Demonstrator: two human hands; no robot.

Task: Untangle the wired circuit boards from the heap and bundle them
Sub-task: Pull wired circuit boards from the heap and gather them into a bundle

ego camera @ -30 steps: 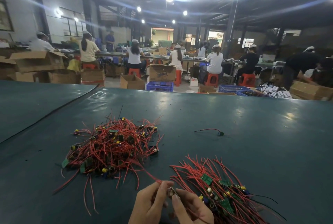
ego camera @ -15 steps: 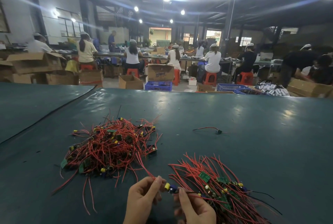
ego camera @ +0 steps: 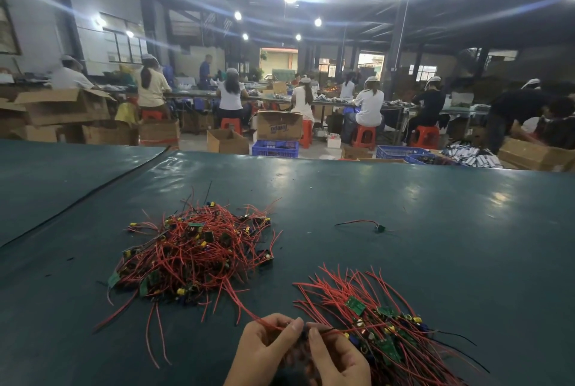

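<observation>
Our left hand (ego camera: 267, 345) and right hand (ego camera: 337, 357) both pinch one red wire (ego camera: 242, 306) low over the bench (ego camera: 435, 199) — its length runs up-left into the heap (ego camera: 193, 249). The bundle (ego camera: 382, 329) lies just right of us — the right hand is nearer.

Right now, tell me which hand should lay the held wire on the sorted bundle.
Right hand, probably. Both hands pinch the red wire, but the right lies beside the sorted bundle, while the left hand sits on the heap side, where the wire trails back.
</observation>
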